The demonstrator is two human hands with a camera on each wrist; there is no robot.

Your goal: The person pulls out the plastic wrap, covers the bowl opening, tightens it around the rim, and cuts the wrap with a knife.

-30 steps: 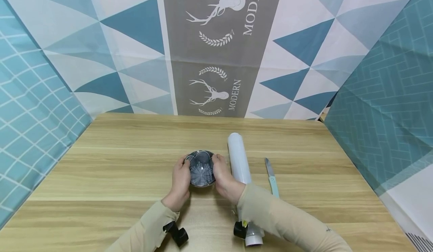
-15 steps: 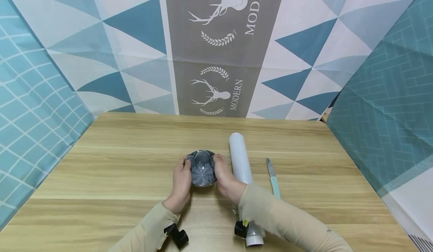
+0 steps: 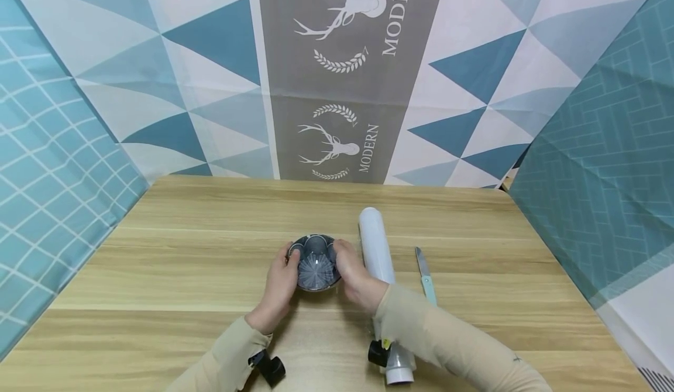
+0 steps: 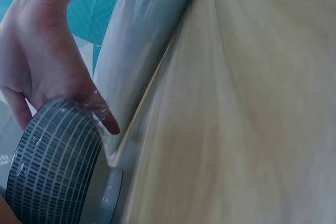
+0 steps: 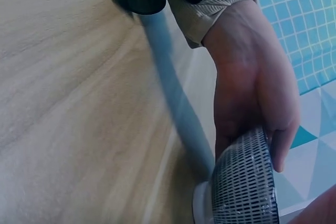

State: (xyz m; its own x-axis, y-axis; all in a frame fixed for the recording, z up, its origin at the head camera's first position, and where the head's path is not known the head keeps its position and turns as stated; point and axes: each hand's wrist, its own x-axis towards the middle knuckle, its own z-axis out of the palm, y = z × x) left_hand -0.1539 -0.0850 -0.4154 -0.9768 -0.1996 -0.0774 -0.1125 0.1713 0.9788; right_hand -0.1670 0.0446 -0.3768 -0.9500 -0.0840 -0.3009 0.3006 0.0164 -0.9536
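A small bowl [image 3: 315,288] has a dark patterned inside with round and radial motifs. Its outer wall carries rows of dark dashes, as the bowl [image 4: 55,166] shows in the left wrist view. My left hand [image 3: 279,286] holds the left side, thumb over the rim. On the opposite side my right hand [image 3: 355,272] grips the rim. Clear film [image 4: 97,106] clings at the rim beside the fingers. Just right of the right hand lies a white roll of cling film [image 3: 377,246], partly hidden under the right forearm.
A knife [image 3: 425,275] with a pale teal handle lies right of the roll, its lower end close to the right sleeve. The wooden table [image 3: 158,251] reaches back to a patterned cloth wall [image 3: 221,76]. Black camera mounts [image 3: 271,368] hang at both wrists.
The left wrist and forearm have shifted slightly left and down. Both hands keep hold of the bowl, which stays in nearly the same place; the whole head view has drifted a little.
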